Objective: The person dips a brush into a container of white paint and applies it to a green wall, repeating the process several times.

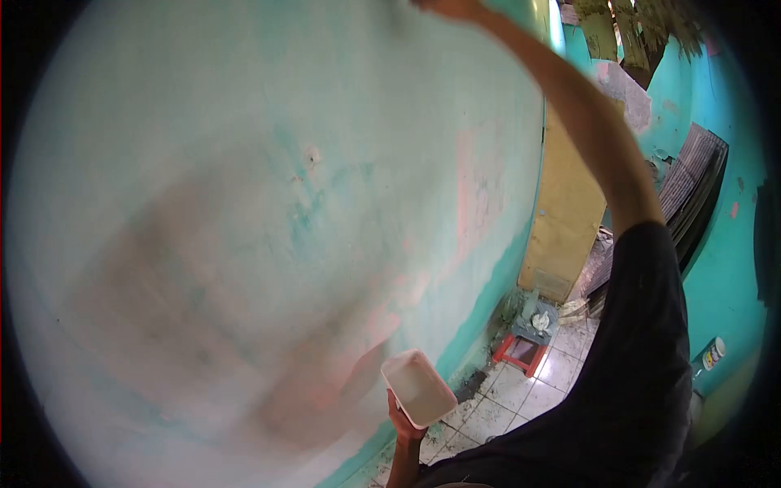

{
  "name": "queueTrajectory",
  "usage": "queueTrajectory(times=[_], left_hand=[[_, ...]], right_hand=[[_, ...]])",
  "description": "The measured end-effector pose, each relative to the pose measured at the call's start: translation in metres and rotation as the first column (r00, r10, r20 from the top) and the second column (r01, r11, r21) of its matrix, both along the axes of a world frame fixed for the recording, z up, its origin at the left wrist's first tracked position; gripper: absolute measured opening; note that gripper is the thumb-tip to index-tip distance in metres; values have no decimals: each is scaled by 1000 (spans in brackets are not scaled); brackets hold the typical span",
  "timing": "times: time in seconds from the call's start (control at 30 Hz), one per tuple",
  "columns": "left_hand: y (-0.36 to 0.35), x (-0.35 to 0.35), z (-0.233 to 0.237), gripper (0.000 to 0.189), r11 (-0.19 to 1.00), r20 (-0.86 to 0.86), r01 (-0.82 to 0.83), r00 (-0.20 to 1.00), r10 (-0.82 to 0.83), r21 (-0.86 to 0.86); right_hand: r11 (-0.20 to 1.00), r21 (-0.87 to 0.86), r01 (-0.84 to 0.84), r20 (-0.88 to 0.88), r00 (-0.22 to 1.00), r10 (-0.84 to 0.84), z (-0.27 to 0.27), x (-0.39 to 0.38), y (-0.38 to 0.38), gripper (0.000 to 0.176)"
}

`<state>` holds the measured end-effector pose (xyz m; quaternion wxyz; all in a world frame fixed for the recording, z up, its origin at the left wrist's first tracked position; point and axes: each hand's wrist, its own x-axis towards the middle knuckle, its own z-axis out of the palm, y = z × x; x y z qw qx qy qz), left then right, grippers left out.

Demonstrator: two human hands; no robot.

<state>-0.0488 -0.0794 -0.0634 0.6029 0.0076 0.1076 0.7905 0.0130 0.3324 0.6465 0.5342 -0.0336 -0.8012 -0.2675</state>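
My left hand (404,423) holds a pale rectangular plastic tub (403,364) from below, low down beside the wall. Whitish paint (421,396) lies inside it. High up, my right hand (451,7) is stretched out close to the wall (342,220), and the top edge of the view cuts it off. Its fingers look curled around something blurred and dark that I cannot make out. Whitish paint covers much of the turquoise wall, with pink and turquoise patches showing through.
A red stool (521,355) stands on the white tiled floor (510,388), close to a grey block with a pale item on it. Beyond are a yellowish door panel (561,211) and leaning corrugated sheets (691,175). A white labelled container (713,353) is at the right.
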Motion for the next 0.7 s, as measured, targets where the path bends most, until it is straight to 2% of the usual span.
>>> queueTrajectory(times=[0.03,0.07,0.13,0.17,0.2,0.23,0.27,0.3,0.37,0.4,0.43,0.47,0.5,0.53,0.57,0.63,0.67,0.7], left_hand=[[4,-1,-4,62,1000,17,5,1000,-5,-21],[10,-2,-6,62,1000,7,9,1000,-9,0],[12,3,-7,62,999,-48,17,999,-19,-42],[12,6,-5,62,999,-43,13,999,-14,-33],[12,6,-2,62,999,-47,-7,999,5,-43],[14,7,0,62,998,-50,-25,998,23,-53],[17,8,1,62,999,-42,-25,999,23,-46],[18,9,3,62,999,-49,-33,998,32,-14],[16,11,3,63,999,-56,-39,998,40,10],[19,12,4,63,999,-45,-37,998,38,15],[22,14,4,63,999,-29,-36,999,37,19],[25,16,0,63,999,-21,-41,999,41,19],[26,17,-6,63,999,-20,-20,1000,20,35],[30,16,-6,63,999,-20,5,1000,-4,54],[32,15,-6,63,998,-14,4,1000,-3,57],[40,23,-1,63,999,-22,17,1000,-16,49],[44,25,0,63,998,-2,22,1000,-22,50],[44,24,2,63,999,-46,41,998,-40,17]], right_hand=[[998,63,-1,5,1000,0,-54,3,-22,25],[986,-88,-142,-53,989,138,-104,1,-31,22],[936,-329,-122,10,991,132,-198,12,-64,20],[899,-433,-69,123,983,135,-240,23,-76,34],[895,-439,-80,234,952,200,-269,35,-85,36],[867,-498,-14,392,888,239,-287,45,-83,34],[828,-525,199,590,786,185,-286,56,-92,28],[829,-522,202,594,783,183,-280,58,-81,28],[874,-463,148,742,603,291,-249,51,-40,24],[840,-483,247,687,702,189,-207,48,-51,25],[904,-392,170,697,697,171,-162,42,-43,25],[897,-405,176,693,699,176,-116,38,-36,26],[865,-420,275,662,745,84,-76,44,-62,27],[884,-419,207,595,798,96,-43,48,-71,24],[901,-326,285,536,841,-72,-14,50,-80,27],[957,-236,170,257,960,-108,34,51,-71,23],[956,-232,181,276,954,-114,39,49,-75,23],[965,-235,112,135,987,-81,42,42,-78,23]])
